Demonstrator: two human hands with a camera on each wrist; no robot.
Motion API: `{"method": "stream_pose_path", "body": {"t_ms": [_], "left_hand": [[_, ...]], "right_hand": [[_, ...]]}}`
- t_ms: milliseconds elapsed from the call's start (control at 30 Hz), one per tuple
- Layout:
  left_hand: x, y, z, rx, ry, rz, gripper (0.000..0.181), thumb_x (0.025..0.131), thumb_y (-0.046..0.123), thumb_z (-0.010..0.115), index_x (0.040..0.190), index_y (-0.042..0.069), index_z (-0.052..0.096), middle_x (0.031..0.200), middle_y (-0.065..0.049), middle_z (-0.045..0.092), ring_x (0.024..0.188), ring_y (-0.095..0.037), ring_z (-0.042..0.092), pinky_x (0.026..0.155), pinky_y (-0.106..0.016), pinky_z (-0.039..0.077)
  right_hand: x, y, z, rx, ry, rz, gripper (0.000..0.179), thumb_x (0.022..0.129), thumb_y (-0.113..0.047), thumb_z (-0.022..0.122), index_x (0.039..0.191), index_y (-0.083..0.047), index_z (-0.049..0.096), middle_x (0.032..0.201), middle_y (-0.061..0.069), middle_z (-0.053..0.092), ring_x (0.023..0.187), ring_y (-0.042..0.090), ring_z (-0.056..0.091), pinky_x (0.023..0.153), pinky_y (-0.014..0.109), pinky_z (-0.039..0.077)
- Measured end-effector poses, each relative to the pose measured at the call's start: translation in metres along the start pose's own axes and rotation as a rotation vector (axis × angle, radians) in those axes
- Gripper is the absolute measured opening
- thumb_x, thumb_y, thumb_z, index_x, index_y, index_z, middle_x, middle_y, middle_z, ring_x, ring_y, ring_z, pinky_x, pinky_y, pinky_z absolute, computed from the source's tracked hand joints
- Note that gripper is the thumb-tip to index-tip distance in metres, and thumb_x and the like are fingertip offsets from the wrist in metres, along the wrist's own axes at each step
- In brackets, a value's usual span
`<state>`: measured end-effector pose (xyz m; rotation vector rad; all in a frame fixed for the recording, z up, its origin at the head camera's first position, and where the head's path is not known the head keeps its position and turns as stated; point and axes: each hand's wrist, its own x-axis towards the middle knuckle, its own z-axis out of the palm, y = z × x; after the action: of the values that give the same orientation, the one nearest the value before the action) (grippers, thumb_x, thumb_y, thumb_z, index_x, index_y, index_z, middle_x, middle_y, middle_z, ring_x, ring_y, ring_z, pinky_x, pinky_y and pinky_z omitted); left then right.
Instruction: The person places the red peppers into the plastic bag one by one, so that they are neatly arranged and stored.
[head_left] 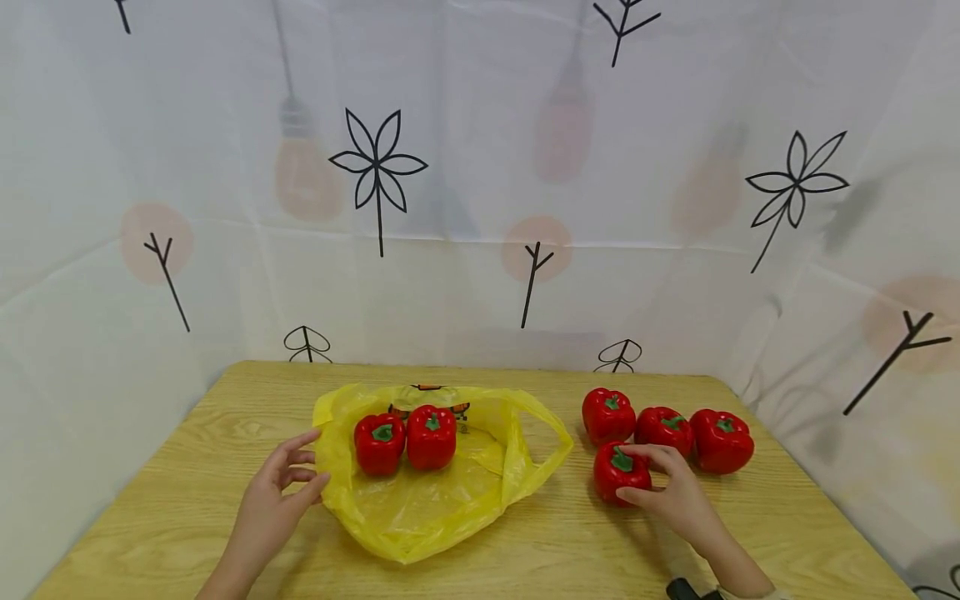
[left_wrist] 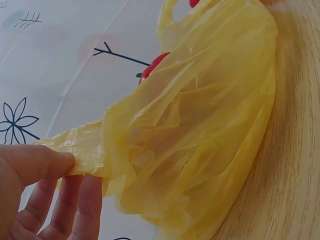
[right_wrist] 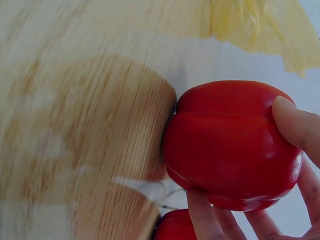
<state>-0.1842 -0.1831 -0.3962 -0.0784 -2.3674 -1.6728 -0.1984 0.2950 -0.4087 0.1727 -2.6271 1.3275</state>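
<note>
Yellow plastic bag (head_left: 420,512), rim pinched by the left hand (head_left: 273,487), holds two glossy red, block-shaped bell peppers (head_left: 431,440). The right hand (head_left: 672,498) grips another red pepper (head_left: 615,475) on the wooden table (head_left: 570,554); I'd judge it a pick-up, next needing a steady lift.

Left of the yellow bag (head_left: 405,542), the table (head_left: 202,450) lies bare beyond the left hand (head_left: 276,487). Right of the bag, a narrow gap ends at the held pepper (head_left: 611,479), three peppers (head_left: 660,425) blocking passage beyond. Inside the bag, two peppers (head_left: 430,442) leave the front free.
</note>
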Motion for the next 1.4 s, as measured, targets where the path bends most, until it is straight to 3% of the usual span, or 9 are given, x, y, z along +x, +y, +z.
{"method": "stream_pose_path", "body": {"t_ms": [567, 867, 1400], "left_hand": [[0.000, 0.001, 0.002, -0.006, 0.009, 0.009, 0.050, 0.085, 0.002, 0.067, 0.131, 0.011, 0.048, 0.110, -0.015, 0.049, 0.084, -0.011, 0.056, 0.064, -0.028, 0.056], [0.000, 0.001, 0.002, -0.004, 0.004, 0.001, 0.051, 0.085, 0.003, 0.067, 0.131, 0.011, 0.047, 0.111, -0.014, 0.049, 0.084, -0.011, 0.056, 0.065, -0.030, 0.056], [-0.001, 0.000, 0.002, -0.004, -0.010, -0.008, 0.051, 0.086, 0.003, 0.066, 0.133, 0.013, 0.046, 0.112, -0.014, 0.048, 0.084, -0.013, 0.056, 0.065, -0.030, 0.056]], "right_hand": [[-0.004, -0.007, -0.005, -0.012, 0.044, -0.028, 0.056, 0.072, -0.013, 0.081, 0.122, -0.005, 0.058, 0.122, 0.017, 0.039, 0.111, 0.035, 0.042, 0.073, 0.035, 0.056], [-0.005, -0.015, -0.009, -0.018, 0.063, -0.073, 0.056, 0.071, -0.014, 0.081, 0.121, -0.006, 0.058, 0.122, 0.014, 0.042, 0.109, 0.032, 0.043, 0.070, 0.023, 0.052], [-0.006, -0.033, -0.013, -0.035, 0.054, -0.089, 0.054, 0.074, -0.022, 0.080, 0.122, -0.011, 0.058, 0.125, 0.010, 0.043, 0.107, 0.027, 0.044, 0.071, 0.023, 0.052]]}}
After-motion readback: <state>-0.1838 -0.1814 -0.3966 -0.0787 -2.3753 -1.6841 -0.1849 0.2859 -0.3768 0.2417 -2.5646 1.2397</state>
